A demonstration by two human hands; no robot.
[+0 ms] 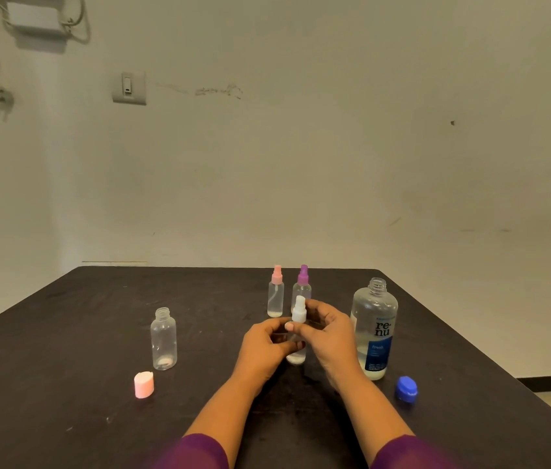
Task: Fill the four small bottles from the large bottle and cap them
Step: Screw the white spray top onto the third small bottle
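Fingers of the left hand [262,346] and right hand [330,333] cover most of the white-capped spray bottle [299,313]; only its cap above them and its base below them show. Just behind the right fingertips, the purple-capped bottle [302,286] is hidden in its lower half. The purple sleeves [196,451] are blurred and cut by the bottom edge.

Bare rm: scuffed wall [301,164], switch [128,88], dark table [98,333].

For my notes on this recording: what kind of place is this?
Probably a plain indoor room, perhaps an office or workroom. It shows a bare, scuffed pale wall with a switch, a box with loose cables mounted high up, and one dark table.
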